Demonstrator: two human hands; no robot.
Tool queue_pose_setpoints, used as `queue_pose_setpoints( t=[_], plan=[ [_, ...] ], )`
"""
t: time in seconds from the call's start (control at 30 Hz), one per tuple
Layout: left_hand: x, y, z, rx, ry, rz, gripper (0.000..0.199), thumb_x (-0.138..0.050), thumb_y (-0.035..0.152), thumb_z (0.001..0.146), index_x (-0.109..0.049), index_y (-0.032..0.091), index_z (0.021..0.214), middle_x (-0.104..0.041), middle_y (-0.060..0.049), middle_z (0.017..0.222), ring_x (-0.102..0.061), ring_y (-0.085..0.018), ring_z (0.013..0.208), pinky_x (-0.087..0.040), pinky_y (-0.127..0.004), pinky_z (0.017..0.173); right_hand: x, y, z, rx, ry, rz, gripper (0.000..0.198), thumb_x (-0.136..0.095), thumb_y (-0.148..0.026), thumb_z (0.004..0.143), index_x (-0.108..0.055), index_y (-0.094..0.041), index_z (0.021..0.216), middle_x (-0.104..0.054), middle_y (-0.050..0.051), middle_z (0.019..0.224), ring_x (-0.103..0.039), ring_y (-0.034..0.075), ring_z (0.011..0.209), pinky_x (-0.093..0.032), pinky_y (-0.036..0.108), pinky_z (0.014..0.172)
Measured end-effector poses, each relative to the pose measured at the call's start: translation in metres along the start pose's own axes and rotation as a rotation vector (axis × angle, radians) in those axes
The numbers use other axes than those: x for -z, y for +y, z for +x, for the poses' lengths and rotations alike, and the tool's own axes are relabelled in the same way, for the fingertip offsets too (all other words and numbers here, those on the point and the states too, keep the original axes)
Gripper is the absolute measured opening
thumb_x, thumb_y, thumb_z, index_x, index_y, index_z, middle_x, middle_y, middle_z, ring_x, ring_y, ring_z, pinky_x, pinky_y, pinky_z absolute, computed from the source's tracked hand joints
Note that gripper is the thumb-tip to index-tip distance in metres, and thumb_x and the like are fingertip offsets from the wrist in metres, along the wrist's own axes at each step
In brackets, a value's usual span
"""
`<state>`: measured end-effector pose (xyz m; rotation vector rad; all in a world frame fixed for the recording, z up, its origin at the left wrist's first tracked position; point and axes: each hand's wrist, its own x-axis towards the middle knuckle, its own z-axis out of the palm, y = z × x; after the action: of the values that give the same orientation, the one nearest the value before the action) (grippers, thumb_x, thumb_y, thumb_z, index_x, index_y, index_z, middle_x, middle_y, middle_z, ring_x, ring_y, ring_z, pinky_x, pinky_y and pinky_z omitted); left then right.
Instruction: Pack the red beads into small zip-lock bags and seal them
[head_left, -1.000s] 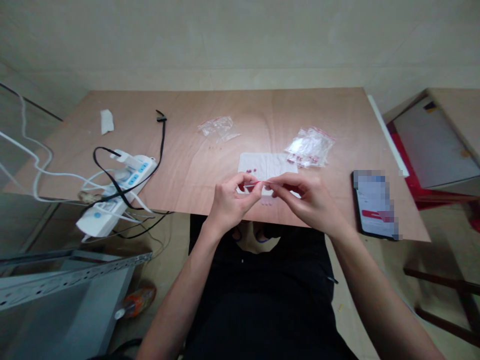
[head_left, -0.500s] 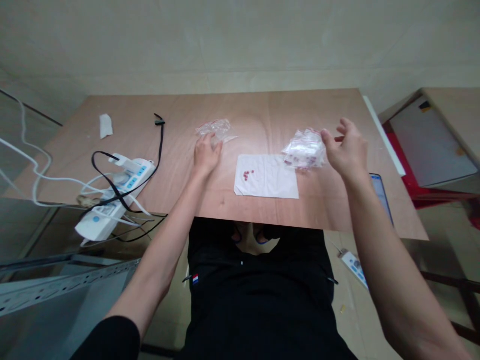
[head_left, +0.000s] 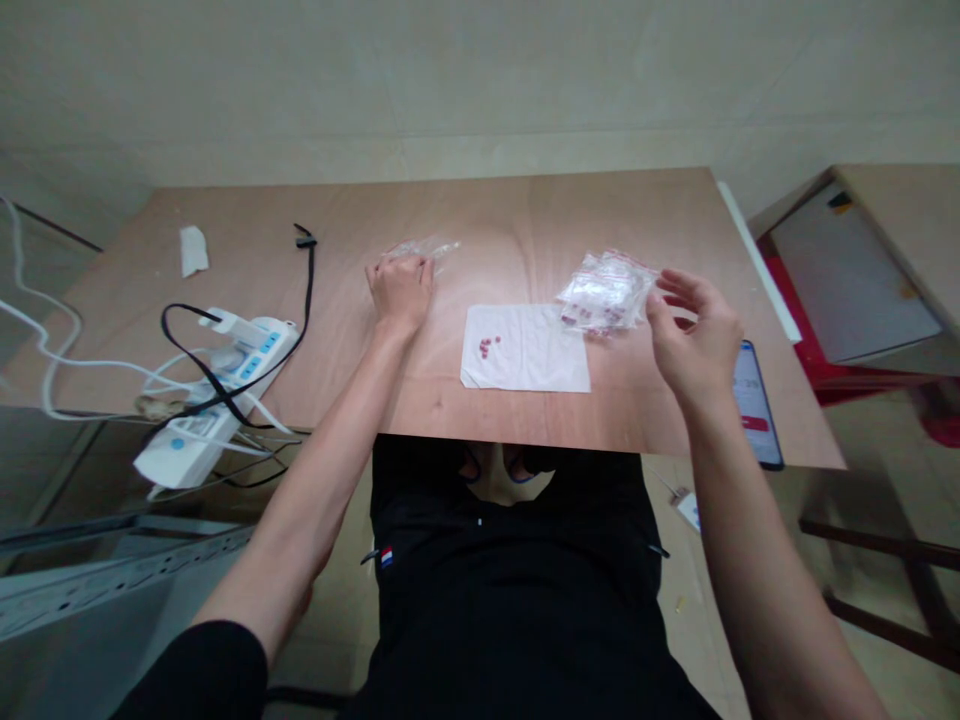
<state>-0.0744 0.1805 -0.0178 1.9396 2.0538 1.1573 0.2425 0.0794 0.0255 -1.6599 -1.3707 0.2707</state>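
My left hand (head_left: 403, 293) is on the far side of the table, fingers curled down over thin clear plastic bags (head_left: 431, 246). The hand covers part of the bags, and its fingertips are hidden. To the right lies a pile of clear zip bags (head_left: 604, 290) with small dark red pieces inside. My right hand (head_left: 694, 330) is at the right edge of this pile, fingers bent and thumb apart from them, fingertips close to the bags. Between the hands a white sheet (head_left: 536, 350) lies flat, bearing several small red beads (head_left: 486, 347). The pile overlaps the sheet's upper right corner.
A white power strip (head_left: 217, 410) with tangled cables hangs over the table's left front edge. A black cable (head_left: 309, 280) and a scrap of white paper (head_left: 193, 250) lie at left. The phone (head_left: 756, 405) rests near my right forearm. A red stool (head_left: 817, 360) stands right.
My left hand has drawn its fingers in over the clear bags. My right hand has come down beside the pile, its fingers now bent. The view has shifted slightly.
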Motion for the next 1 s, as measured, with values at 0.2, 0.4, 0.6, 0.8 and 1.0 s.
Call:
queue_pose_setpoints(
  t=[0.2, 0.4, 0.6, 0.8, 1.0],
  plan=[
    [0.039, 0.044, -0.047, 0.213, 0.199, -0.698, 0.033, -0.060, 0.050, 0.086, -0.064, 0.020, 0.074, -0.070, -0.003, 0.078, -0.063, -0.013, 0.071, -0.047, -0.024, 0.068, -0.018, -0.034, -0.034, -0.011, -0.112, 0.277, 0.030, -0.058, -0.038, 0.087, -0.069, -0.017, 0.106, -0.072, 0.012, 0.110, -0.069, 0.021, 0.096, -0.056, 0.039, 0.085],
    [0.060, 0.095, -0.121, 0.629, 0.030, -1.291, 0.037, -0.074, 0.052, 0.073, -0.066, 0.016, 0.076, -0.069, -0.002, 0.072, -0.064, -0.010, 0.063, -0.050, -0.021, 0.062, -0.056, -0.079, -0.071, -0.311, -0.673, 0.784, 0.058, -0.072, -0.055, 0.075, -0.063, -0.016, 0.117, -0.072, 0.011, 0.109, -0.068, 0.022, 0.100, -0.056, 0.036, 0.083],
    [0.067, 0.091, -0.152, 0.736, -0.029, -1.352, 0.044, -0.077, 0.056, 0.069, -0.068, 0.015, 0.080, -0.071, -0.003, 0.077, -0.065, -0.010, 0.064, -0.053, -0.022, 0.064, -0.056, -0.082, -0.084, -0.454, -0.667, 0.888, 0.031, -0.080, -0.045, 0.068, -0.074, -0.016, 0.079, -0.071, 0.002, 0.073, -0.060, 0.010, 0.062, -0.050, 0.023, 0.058],
    [0.077, 0.077, -0.159, 0.690, -0.062, -1.201, 0.037, -0.084, 0.047, 0.063, -0.071, 0.013, 0.069, -0.071, -0.003, 0.067, -0.063, -0.009, 0.057, -0.053, -0.021, 0.060, -0.038, -0.072, -0.084, -0.394, -0.708, 0.824, 0.021, -0.080, -0.036, 0.069, -0.075, -0.016, 0.074, -0.068, 0.000, 0.063, -0.054, 0.007, 0.055, -0.046, 0.022, 0.055],
    [0.082, 0.065, -0.166, 0.663, 0.001, -0.907, 0.048, -0.067, 0.060, 0.077, -0.071, 0.013, 0.082, -0.074, -0.007, 0.078, -0.066, -0.013, 0.063, -0.053, -0.025, 0.063, -0.027, -0.067, -0.085, -0.257, -0.715, 0.655, 0.023, -0.069, -0.038, 0.080, -0.075, -0.015, 0.077, -0.071, 0.003, 0.068, -0.057, 0.010, 0.056, -0.047, 0.023, 0.054]
  ],
)
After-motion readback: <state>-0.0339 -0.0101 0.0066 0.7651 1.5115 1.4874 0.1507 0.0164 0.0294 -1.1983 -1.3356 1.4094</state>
